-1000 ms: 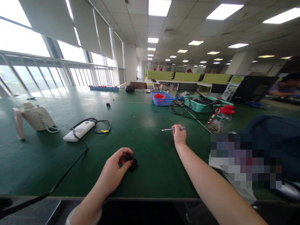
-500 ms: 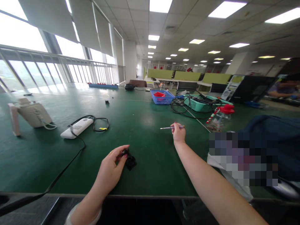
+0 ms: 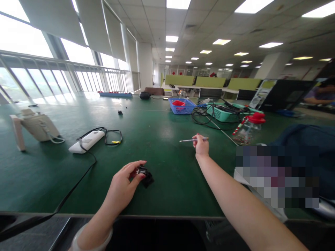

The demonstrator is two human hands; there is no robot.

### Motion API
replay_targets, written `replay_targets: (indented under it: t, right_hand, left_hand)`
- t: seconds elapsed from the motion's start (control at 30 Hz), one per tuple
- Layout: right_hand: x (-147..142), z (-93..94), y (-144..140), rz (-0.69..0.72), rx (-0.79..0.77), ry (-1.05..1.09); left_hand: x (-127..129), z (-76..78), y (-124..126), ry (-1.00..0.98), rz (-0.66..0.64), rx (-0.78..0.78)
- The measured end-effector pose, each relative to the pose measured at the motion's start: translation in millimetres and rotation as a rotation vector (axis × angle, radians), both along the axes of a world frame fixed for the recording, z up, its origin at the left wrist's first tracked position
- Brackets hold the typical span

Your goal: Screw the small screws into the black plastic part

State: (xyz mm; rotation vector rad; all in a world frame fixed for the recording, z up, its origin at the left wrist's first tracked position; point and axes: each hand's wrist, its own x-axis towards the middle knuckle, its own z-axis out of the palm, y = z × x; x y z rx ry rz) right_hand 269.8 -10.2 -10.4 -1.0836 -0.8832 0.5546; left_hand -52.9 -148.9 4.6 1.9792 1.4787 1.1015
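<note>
The person's left hand (image 3: pixel 124 184) is closed on a small black part (image 3: pixel 147 178), pinching it between thumb and fingers near the front edge of the counter (image 3: pixel 172 198), left of the middle. The part sticks out past the fingertips to the right; whether its lower end touches the counter cannot be told. The right hand (image 3: pixel 202 145) grips a screwdriver (image 3: pixel 187 140) by its handle, further from the front edge and well apart from the black part. The shaft lies nearly level, its tip pointing toward the counter's left side.

Beyond the left hand, toward the left edge, lies a white device (image 3: pixel 90 139) with a black cord (image 3: pixel 74 191) across it; the cord runs down over the front edge near the left corner. A yellow tag (image 3: pixel 116 142) sits by the cord's loop. Nearer the left edge stands a cream object (image 3: pixel 40 127) with a pale strap. A small black piece (image 3: pixel 120 112) lies farther back.

Past the right hand, toward the far edge, are a blue basket (image 3: pixel 181 109) holding something red, and a green basket (image 3: pixel 222 114) heaped with black cables. A jar (image 3: pixel 247 132) with a red lid stands nearer the right edge, and a dark blue cloth item (image 3: pixel 314 139) fills the front right corner.
</note>
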Motion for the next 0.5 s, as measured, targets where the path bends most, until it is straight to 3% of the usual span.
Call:
replay_targets:
  t: [0.27,0.5]
  right_hand:
    - [-1.6,1.4,0.7,0.061,0.012,0.065]
    - [-1.5,1.0,1.0,0.081,0.013,0.061]
  left_hand:
    - [4.8,12.3,-4.6,-0.008,0.018,0.053]
    - [20.5,19.3,-4.9,0.248,0.096,0.014]
